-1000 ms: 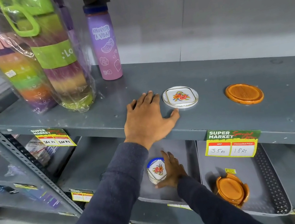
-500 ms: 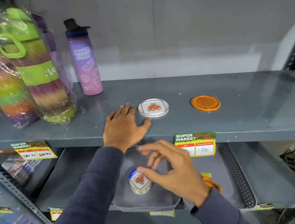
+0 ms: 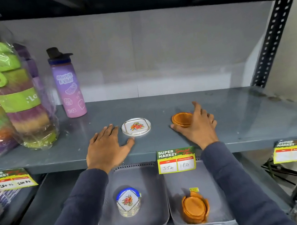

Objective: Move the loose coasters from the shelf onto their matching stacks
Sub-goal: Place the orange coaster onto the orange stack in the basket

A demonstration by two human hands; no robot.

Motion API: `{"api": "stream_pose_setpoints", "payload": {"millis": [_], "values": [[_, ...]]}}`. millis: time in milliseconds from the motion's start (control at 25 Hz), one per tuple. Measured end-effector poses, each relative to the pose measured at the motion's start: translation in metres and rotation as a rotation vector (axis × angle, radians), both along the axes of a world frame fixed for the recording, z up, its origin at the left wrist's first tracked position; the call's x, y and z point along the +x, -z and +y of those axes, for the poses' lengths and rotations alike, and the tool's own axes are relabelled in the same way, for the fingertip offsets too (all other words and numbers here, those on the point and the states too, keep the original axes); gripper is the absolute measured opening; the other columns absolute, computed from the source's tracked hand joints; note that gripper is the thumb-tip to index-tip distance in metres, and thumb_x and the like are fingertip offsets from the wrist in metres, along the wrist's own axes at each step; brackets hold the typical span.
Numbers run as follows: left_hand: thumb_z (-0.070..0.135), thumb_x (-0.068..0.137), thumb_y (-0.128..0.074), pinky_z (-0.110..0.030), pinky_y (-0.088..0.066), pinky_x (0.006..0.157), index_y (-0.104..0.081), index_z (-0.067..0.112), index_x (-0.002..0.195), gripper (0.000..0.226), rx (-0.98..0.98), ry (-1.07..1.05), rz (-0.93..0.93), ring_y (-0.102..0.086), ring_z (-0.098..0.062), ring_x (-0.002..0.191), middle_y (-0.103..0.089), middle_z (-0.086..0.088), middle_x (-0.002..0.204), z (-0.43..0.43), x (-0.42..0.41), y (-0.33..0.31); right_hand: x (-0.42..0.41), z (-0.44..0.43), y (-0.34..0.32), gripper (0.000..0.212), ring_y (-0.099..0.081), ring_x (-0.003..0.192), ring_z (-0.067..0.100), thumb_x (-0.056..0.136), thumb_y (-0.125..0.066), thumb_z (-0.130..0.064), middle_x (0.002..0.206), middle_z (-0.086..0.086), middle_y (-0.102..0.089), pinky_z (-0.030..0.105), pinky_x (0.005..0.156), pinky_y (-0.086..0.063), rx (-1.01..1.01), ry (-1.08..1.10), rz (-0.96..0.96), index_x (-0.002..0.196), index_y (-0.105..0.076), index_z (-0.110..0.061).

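Grey shelf (image 3: 233, 117): right hand (image 3: 198, 125) grip clamped on tilted orange coaster (image 3: 181, 119); left hand (image 3: 106, 147) flat, fingers spread.

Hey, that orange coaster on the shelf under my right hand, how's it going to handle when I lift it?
The orange coaster looks like a thin rigid disc, so probably stiff and light. Lying flat on the smooth shelf, it may slide before lifting; the right hand curled at its edge suits tipping it up. It seems unlikely to roll.

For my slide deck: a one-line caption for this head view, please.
Right hand closes on the orange coaster; left hand rests beside the floral coaster.
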State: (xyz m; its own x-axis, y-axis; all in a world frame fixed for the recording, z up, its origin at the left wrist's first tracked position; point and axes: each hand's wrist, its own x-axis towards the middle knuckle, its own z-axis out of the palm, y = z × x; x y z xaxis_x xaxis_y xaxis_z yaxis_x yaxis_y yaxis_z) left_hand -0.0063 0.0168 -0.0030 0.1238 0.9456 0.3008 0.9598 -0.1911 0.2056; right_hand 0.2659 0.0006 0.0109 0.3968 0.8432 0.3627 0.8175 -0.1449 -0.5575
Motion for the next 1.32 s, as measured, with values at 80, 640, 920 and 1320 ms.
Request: {"api": "stream_pose_setpoints", "payload": {"millis": [80, 640, 920, 1320], "values": [[0.069, 0.087, -0.035, -0.039, -0.015, 0.121, -0.032, 0.021, 0.151, 0.080, -0.001, 0.000, 0.003, -0.019, -0.015, 0.150, -0.026, 0.002, 0.162, 0.000, 0.000, 0.000, -0.002, 0.006, 0.004, 0.103, -0.040, 0.131, 0.043, 0.072, -0.068, -0.070, 0.140, 0.019, -0.051, 0.054, 0.106, -0.029, -0.071, 0.024, -0.032, 0.149, -0.022, -0.019], [0.070, 0.087, -0.034, -0.037, -0.014, 0.122, -0.032, 0.022, 0.151, 0.080, 0.015, 0.013, -0.021, -0.019, -0.014, 0.150, -0.025, 0.003, 0.162, 0.000, 0.000, 0.002, -0.033, -0.092, -0.067, 0.096, -0.048, 0.115, 0.022, 0.058, -0.086, -0.058, 0.122, -0.012, -0.046, 0.030, 0.090, -0.022, 0.636, -0.124, 0.069, 0.131, -0.031, -0.028], [0.074, 0.086, -0.030, -0.038, -0.014, 0.122, -0.031, 0.020, 0.151, 0.085, -0.009, -0.001, 0.009, -0.017, -0.013, 0.150, -0.023, 0.002, 0.163, 0.003, -0.001, 0.005, -0.062, -0.181, -0.118, 0.091, -0.058, 0.111, 0.036, 0.056, -0.093, -0.047, 0.129, -0.014, -0.047, 0.055, 0.086, -0.042, 1.070, -0.246, -0.064, 0.121, -0.035, -0.022], [0.070, 0.088, -0.030, -0.039, -0.013, 0.122, -0.029, 0.019, 0.152, 0.082, -0.018, -0.005, 0.041, -0.018, -0.015, 0.150, -0.023, 0.001, 0.163, 0.000, 0.000, 0.003, -0.042, -0.177, -0.036, 0.083, -0.054, 0.107, 0.019, 0.060, -0.083, -0.061, 0.117, -0.024, -0.042, 0.046, 0.088, -0.049, 0.644, -0.302, 0.044, 0.124, -0.039, -0.032]]}}
